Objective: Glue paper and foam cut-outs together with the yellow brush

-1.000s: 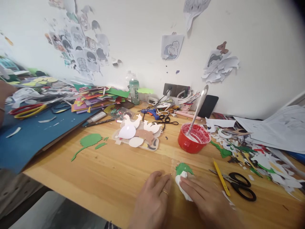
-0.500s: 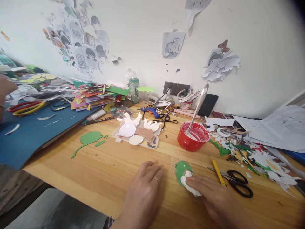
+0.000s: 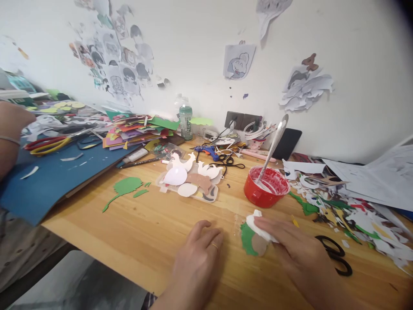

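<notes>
My right hand [image 3: 297, 252] presses a white wad of tissue [image 3: 258, 226] onto a green and tan paper cutout [image 3: 251, 243] lying on the wooden table [image 3: 145, 232]; its fingers are pinched on the wad. My left hand [image 3: 196, 258], with a ring on one finger, lies flat and open on the table just left of the cutout, holding nothing. A red bowl [image 3: 266, 191] with white paste and a metal spoon [image 3: 272, 148] stands just beyond the cutout.
Black scissors [image 3: 337, 256] lie right of my right hand. A plastic tray of white and tan cutouts [image 3: 190, 183] and a green leaf shape [image 3: 125, 187] sit further back. Paper scraps [image 3: 348, 211] heap at right. Another person's arm [image 3: 9, 133] rests on blue card [image 3: 48, 181] at left.
My right hand has slid the tissue wad up and away across the cutout, uncovering its tan part. The view has shifted slightly; my left hand has stayed flat.
</notes>
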{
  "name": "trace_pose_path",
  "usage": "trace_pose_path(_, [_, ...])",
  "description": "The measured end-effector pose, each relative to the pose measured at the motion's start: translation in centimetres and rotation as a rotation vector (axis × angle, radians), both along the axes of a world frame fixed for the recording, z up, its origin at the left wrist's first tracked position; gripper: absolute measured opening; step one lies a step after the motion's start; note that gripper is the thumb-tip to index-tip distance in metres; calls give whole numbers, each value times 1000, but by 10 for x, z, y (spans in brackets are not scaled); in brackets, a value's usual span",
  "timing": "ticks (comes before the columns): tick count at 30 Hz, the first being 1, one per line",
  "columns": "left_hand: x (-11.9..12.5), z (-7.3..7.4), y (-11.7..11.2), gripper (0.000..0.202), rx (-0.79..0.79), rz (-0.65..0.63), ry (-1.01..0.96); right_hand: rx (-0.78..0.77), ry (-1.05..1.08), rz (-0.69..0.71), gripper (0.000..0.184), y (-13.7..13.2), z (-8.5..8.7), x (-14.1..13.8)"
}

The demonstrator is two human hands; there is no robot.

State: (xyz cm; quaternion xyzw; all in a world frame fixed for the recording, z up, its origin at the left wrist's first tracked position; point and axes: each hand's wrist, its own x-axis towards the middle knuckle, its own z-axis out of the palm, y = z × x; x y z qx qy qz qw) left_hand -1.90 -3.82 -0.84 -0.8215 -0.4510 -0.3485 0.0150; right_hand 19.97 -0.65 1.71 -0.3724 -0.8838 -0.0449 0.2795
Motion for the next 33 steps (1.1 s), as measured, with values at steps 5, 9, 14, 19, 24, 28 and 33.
trace_pose_path(5, [-1,0,2,29,15,-12,6,-38,-30,72,44,4,-7,-8])
trace_pose_path(9, [-2,-1,1,31,-29,0,-26,-91,77,-88,36,6,1,7])
trace_pose_path(14, [3,0,1,29,-27,-29,-13,-35,-68,-40,49,7,-5,16])
trace_pose_path(19, [1,4,3,30,-54,-85,2,12,-33,-169,38,6,5,27])
trace_pose_path(24, [-1,30,15,25,-250,-193,133,167,-114,-102,27,-16,17,29])
trace_pose_path(28, [13,47,46,20,-322,-364,253,182,-204,27,33,-31,-3,21])
trace_pose_path(33, [42,36,86,13,-376,-417,347,118,-149,-4,35,-33,-24,23])
